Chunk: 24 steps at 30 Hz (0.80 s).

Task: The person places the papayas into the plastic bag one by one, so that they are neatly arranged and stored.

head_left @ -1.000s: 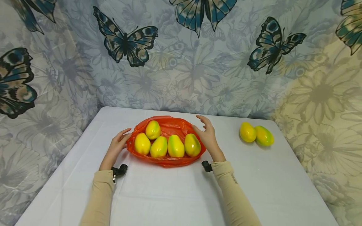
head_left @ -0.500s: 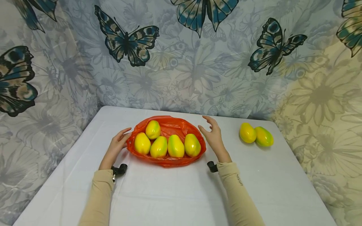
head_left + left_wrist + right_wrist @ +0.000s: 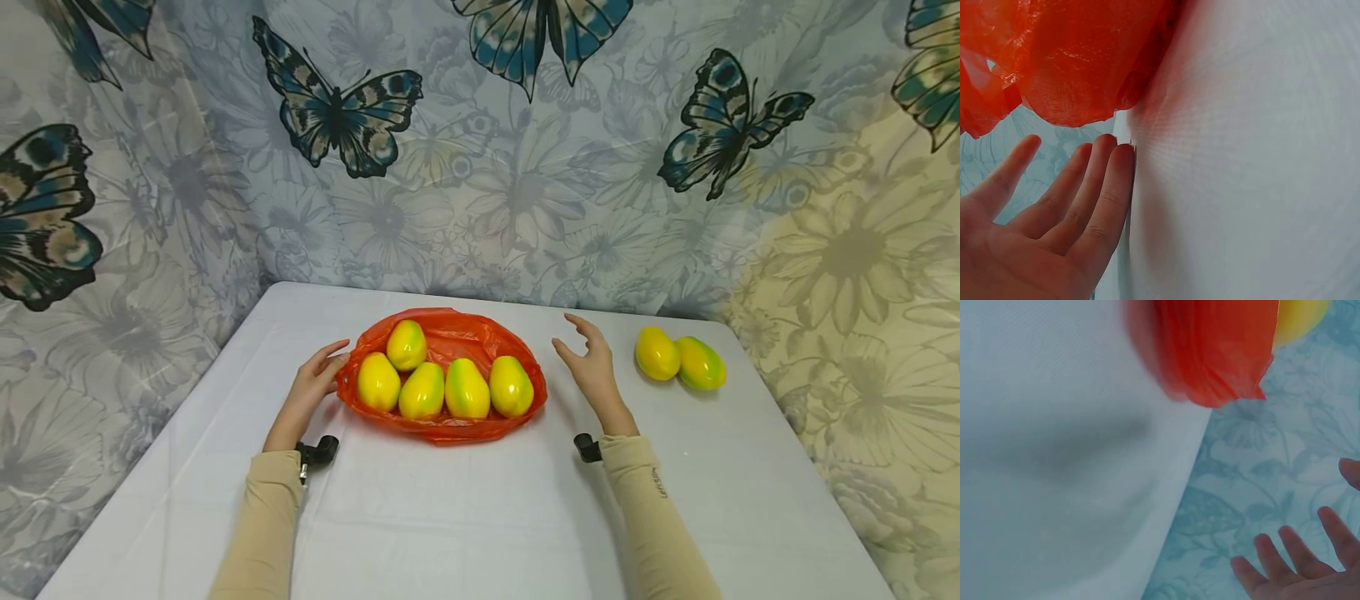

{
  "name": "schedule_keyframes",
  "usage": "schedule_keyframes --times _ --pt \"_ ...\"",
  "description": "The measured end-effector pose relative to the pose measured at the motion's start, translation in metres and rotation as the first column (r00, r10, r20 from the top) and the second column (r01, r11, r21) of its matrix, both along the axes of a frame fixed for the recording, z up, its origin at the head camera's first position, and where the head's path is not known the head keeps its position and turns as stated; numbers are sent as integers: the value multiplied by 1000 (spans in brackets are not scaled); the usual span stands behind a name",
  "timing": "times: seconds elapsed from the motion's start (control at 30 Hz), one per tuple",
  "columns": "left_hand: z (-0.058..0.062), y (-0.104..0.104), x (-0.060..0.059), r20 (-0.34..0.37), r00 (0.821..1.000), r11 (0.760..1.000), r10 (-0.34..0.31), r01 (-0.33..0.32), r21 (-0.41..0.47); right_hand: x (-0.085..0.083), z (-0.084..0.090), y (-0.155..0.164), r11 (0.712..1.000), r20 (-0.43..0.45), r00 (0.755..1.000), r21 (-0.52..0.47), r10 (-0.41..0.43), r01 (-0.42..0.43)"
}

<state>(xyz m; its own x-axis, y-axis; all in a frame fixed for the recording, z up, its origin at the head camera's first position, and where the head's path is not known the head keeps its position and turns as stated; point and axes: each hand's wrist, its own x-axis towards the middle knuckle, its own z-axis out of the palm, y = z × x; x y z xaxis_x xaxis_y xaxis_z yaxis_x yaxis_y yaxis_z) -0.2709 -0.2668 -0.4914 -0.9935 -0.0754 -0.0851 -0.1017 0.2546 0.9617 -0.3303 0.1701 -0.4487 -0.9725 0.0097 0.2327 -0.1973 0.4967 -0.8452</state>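
A red plastic bag (image 3: 457, 327) lies spread on the table with its mouth wide, and several glossy yellow-green mangoes (image 3: 467, 388) sit inside it. My left hand (image 3: 306, 395) is at the bag's left edge. In the left wrist view its fingers (image 3: 1110, 194) are extended just beside the red plastic (image 3: 1079, 69). To the right of the bag is my right hand (image 3: 597, 375), thumb and fingers spread, holding nothing. The right wrist view shows those fingers (image 3: 1300, 553) apart from the bag (image 3: 1216, 350), with part of a mango (image 3: 1297, 319) showing past it.
Two more mangoes, one yellow (image 3: 657, 353) and one yellow-green (image 3: 701, 363), lie side by side at the table's back right. A white cloth covers the table (image 3: 450, 517). Butterfly-patterned fabric (image 3: 525, 208) hangs behind it.
My right hand has moved away from the bag's right edge, toward the right. The left hand, the bag and the mangoes have stayed in place.
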Motion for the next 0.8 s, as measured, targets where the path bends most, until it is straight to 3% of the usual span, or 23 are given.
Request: schedule_keyframes --times 0.33,0.67,0.8 --pt "32 11 15 29 999 1000 -13 12 26 -4 -6 29 998 2 999 38 -47 47" --pt "30 10 14 7 1000 999 -22 22 33 -8 -4 59 990 16 990 35 -138 137" --pt "18 6 7 7 1000 999 -17 17 33 -9 -2 70 983 5 984 57 -177 177"
